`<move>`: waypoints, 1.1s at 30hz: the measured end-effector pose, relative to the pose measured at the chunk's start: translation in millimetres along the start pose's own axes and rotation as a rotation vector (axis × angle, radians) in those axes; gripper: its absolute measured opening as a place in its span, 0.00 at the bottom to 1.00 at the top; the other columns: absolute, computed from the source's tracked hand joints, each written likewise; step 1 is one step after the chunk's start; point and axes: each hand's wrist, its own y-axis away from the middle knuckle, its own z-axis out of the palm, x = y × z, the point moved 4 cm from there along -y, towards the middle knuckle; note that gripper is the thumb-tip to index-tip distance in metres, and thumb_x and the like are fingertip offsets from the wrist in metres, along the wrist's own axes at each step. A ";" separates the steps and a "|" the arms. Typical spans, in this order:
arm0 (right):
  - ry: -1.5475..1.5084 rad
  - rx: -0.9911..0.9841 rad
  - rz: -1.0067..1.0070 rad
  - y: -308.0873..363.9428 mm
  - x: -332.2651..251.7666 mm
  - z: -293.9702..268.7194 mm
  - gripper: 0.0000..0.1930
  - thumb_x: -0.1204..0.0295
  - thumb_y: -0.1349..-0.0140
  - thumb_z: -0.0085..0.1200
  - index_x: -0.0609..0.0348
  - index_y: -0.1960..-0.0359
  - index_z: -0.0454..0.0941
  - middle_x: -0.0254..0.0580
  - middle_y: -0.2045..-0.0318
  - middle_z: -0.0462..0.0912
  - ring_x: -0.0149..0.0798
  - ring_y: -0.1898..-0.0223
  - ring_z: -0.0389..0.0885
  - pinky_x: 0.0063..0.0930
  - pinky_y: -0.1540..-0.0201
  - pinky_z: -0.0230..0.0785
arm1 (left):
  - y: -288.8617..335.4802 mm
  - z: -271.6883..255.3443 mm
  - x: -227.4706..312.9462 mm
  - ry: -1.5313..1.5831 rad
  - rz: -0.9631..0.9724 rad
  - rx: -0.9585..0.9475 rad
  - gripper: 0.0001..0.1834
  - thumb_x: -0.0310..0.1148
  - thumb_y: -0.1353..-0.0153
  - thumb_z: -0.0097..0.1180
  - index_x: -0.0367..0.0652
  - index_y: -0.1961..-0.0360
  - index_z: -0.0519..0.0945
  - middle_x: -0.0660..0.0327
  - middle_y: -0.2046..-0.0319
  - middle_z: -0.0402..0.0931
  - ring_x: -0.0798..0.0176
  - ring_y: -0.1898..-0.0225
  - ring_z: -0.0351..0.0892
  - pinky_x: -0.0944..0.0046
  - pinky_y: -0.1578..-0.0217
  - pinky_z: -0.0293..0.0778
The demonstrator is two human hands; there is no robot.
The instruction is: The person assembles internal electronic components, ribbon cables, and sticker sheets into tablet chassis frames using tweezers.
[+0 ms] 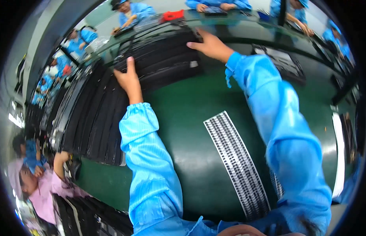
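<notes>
Dark flat panels (159, 59) are packed in a row at the far side of the green table, and my two hands are at its two ends. My left hand (129, 80) is at the row's left end, thumb up and a finger stretched out to the left. At the right end is my right hand (211, 46), its thumb and forefinger spread at the panels' corner. Both hands look open and seem to touch the panels; some fingertips are hard to make out. A pale sticker (194, 64) shows on the nearest panel.
More black panels (94, 114) stand packed at left. A white label sheet with dark rows (237, 163) lies on the green table (187, 145). A framed panel (279, 61) lies at far right, and a red tray (173, 15) at the back. Co-workers sit around; one in pink (43, 192) is at left.
</notes>
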 end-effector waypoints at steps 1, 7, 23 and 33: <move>0.003 -0.136 0.041 4.4 -19.5 -16.1 0.35 0.55 0.49 0.56 0.63 0.43 0.60 0.57 0.47 0.67 0.52 0.44 0.64 0.35 0.43 0.57 | 5.5 -5.3 3.2 -0.152 0.030 0.026 0.36 0.41 0.55 0.64 0.26 0.51 0.65 0.42 0.50 0.65 0.45 0.48 0.64 0.58 0.47 0.58; 0.283 -0.505 0.414 92.2 -104.1 -225.1 0.13 0.69 0.47 0.55 0.66 0.65 0.74 0.52 0.59 0.74 0.42 0.60 0.75 0.29 0.58 0.67 | 162.2 21.0 165.4 -0.117 0.365 -0.847 0.39 0.43 0.57 0.64 0.31 0.48 0.64 0.40 0.48 0.59 0.41 0.45 0.58 0.51 0.44 0.53; 0.334 -0.475 0.131 308.3 -145.0 -170.3 0.23 0.61 0.53 0.58 0.63 0.58 0.72 0.52 0.52 0.69 0.49 0.50 0.65 0.43 0.49 0.51 | 235.8 4.7 212.1 -0.308 0.601 -1.674 0.45 0.39 0.60 0.65 0.41 0.39 0.57 0.51 0.37 0.50 0.48 0.34 0.42 0.51 0.39 0.41; 0.628 0.060 0.814 219.8 165.4 -297.7 0.28 0.48 0.45 0.46 0.66 0.63 0.77 0.57 0.52 0.71 0.56 0.52 0.69 0.40 0.51 0.62 | 202.2 226.2 95.0 -0.386 0.331 -1.206 0.45 0.54 0.48 0.53 0.23 0.44 0.55 0.33 0.46 0.57 0.41 0.41 0.56 0.56 0.42 0.55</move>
